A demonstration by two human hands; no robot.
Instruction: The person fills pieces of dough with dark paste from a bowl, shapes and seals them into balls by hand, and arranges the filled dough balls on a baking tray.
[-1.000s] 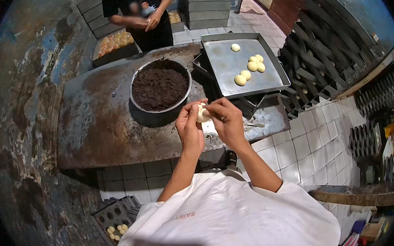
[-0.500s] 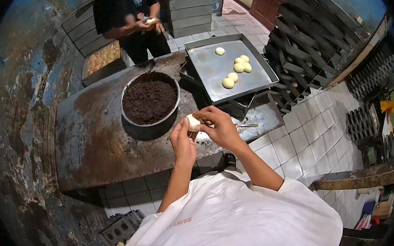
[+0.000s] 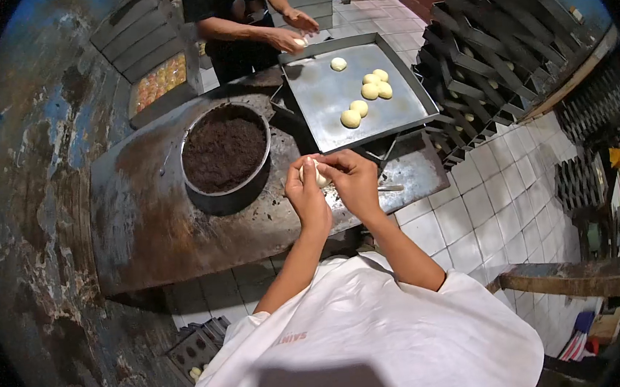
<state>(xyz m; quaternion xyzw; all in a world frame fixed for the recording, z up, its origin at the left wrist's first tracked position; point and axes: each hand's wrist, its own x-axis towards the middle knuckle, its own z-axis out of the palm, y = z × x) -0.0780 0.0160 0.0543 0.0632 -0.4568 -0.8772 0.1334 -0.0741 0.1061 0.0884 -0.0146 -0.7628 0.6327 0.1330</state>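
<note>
A pale dough ball (image 3: 320, 178) is pinched between my two hands, above the front edge of the worn table (image 3: 143, 223). My left hand (image 3: 305, 189) wraps its left side, thumb on top. From the right, my right hand (image 3: 354, 182) presses the dough with its fingertips. Left of my hands stands a round metal pan (image 3: 190, 183) heaped with dark crumbly filling (image 3: 223, 149). Beyond them lies a square metal tray (image 3: 323, 111) with several smooth pale dough balls (image 3: 351, 118), some touching one another.
Across the table a co-worker in black (image 3: 237, 30) holds a dough piece near the tray's far left corner. Stacked dark metal trays (image 3: 483, 68) stand to the right. A flat metal tool (image 3: 391, 188) lies by my right wrist. A box of baked pieces (image 3: 160, 85) sits far left.
My hands have closed further around the dough and shifted slightly away from me. The co-worker's hands have moved from the chest toward the tray. The view has shifted a little.
</note>
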